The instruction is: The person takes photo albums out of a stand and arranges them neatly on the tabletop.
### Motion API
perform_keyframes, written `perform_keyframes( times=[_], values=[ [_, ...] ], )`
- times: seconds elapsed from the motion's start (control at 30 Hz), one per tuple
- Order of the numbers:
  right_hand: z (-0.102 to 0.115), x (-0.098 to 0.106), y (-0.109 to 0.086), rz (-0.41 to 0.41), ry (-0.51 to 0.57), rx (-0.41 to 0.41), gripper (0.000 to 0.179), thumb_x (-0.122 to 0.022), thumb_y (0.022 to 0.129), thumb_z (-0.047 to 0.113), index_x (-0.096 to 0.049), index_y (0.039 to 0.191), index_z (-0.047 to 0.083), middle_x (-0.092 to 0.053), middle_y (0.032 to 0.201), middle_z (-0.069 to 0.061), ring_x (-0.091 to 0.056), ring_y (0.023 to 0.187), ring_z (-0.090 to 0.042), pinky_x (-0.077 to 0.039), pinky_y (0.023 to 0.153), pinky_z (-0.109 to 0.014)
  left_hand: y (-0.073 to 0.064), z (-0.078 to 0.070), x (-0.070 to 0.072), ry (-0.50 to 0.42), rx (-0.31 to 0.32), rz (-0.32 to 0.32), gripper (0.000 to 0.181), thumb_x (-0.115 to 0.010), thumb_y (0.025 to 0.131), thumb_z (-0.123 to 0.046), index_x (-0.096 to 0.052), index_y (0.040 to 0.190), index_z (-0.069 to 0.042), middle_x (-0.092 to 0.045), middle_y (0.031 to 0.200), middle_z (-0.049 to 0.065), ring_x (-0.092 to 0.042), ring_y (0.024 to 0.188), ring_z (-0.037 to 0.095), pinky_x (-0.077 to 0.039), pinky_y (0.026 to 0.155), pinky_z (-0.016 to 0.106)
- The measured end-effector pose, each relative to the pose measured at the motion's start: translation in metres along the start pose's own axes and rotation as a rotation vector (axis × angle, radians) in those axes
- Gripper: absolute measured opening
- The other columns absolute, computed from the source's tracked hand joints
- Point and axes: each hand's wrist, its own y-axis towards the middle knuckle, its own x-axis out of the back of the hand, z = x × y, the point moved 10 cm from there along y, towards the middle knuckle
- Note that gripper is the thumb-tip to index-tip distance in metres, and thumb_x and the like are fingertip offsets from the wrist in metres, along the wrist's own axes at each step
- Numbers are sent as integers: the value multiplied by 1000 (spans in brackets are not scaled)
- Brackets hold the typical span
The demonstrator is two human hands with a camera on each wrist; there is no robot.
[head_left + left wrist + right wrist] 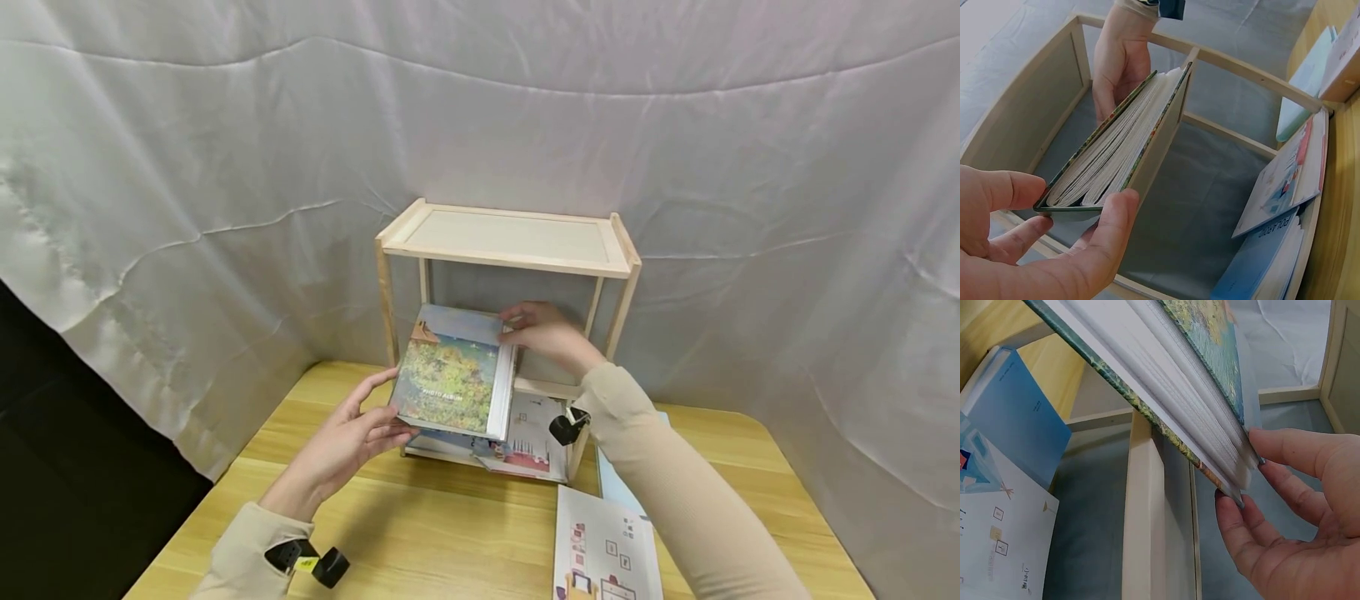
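photo album (pixel 450 367) between the two hands, tilted at the front of the wooden shelf (pixel 517 237), its picture cover facing up toward the person. the left hand (pixel 345 446) grips the lower left corner; the right hand (pixel 551 333) pinches the edge near the upper right corner, its fingers set narrow around both covers. gripping opposite corners probably shares the weight and stops the thick pages from fanning out. whether the album touches the middle board (pixel 1144 512), i cannot tell. below the hands, on the bottom level, a white and pink book (pixel 532 429) overlaps a blue book (pixel 1260 256). beside the right forearm, a white book (pixel 611 542) lies flat on the tabletop (pixel 435 517), with a pale blue book (pixel 615 490) beyond it, partly hidden by the right sleeve (pixel 667 458); lying off to that side, they seem to leave the hands room before the shelf.
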Motion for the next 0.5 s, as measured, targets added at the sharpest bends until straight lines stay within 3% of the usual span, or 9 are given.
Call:
perform_keyframes(
  times=[0.3, 0.5],
  values=[
    [4, 2, -9, -30, -24, 15, 43, -76, 88, 22, -63, 129, 14, -60, 132, -12, -57, 123, -30, -52, 103, -45, -7, 8, 0, -17, 4, -32, 58, -53, 104, -12, -32, 153, -36, -47, 103, 11, -64, 113, 37, -53, 105, 46],
    [15, 1, -15, -54, -108, 90, 42, -75, 89, 23, -64, 128, 11, -62, 130, -15, -57, 123, -32, -52, 102, -47, -13, 9, 0, -7, -9, -28, 58, -55, 104, -16, -31, 153, -35, -47, 103, 10, -64, 115, 36, -53, 105, 42]
  ],
)
